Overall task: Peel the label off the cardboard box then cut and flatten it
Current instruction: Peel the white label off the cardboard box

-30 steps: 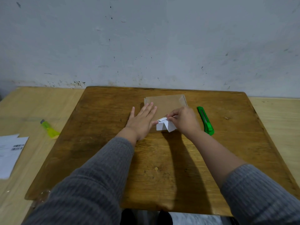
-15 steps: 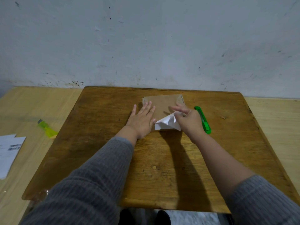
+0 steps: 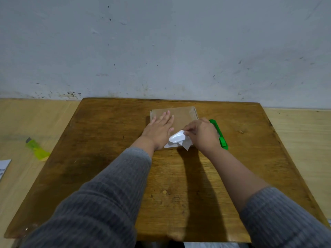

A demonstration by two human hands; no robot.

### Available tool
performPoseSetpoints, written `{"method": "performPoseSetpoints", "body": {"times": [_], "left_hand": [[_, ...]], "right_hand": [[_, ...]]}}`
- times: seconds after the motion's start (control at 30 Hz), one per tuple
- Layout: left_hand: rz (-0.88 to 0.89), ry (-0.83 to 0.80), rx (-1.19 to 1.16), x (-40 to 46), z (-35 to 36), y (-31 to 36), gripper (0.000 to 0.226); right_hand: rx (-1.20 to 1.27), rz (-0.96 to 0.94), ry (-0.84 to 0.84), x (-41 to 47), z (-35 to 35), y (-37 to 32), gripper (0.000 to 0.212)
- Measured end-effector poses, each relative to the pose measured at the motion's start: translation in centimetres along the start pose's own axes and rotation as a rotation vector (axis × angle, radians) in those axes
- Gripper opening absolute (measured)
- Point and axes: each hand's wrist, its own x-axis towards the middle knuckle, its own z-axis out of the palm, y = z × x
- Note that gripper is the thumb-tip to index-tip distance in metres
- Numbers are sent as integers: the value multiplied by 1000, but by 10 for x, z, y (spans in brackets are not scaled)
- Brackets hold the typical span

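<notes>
A: From the head view, which step is the person on?

B: The label peel, by the look of it. The left hand [image 3: 160, 130] lies flat, fingers spread, pressing down on the cardboard box [image 3: 180, 116], which sits on the far middle of the bench [image 3: 107, 149]. The right hand [image 3: 202, 134] is closed in a pinch on the white label [image 3: 177, 139], whose lifted part curls up over the box's near right corner.

A: Is the label off yet?

B: Probably not. Its near edge appears to cling to the box, though the hands hide part of it.

A: So what does the next move call for?

B: A steady pull on the label while the left hand holds the box still. After that the green utility knife [image 3: 219, 134], lying just right of the right hand, would be needed for the cutting.

A: Anything inside the box?

B: It is closed, so its contents cannot be seen.

A: Other things about?

B: A yellow-green cutter [image 3: 36, 149] and a printed sheet [image 3: 4, 167] lie well off to the left, on the paler surface.
</notes>
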Motion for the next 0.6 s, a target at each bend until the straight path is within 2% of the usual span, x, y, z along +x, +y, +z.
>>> {"method": "performPoseSetpoints", "body": {"times": [0.2,0.3,0.6], "left_hand": [[-22,-1,0,0,3,1,55],[-23,3,7,-1,2,1,55],[-25,-11,34,-1,1,3,55]], "right_hand": [[-68,-9,218,-27,4,0,9],[-89,10,224,-38,1,-2,11],[-172,-94,190,-64,-15,3,10]]}}
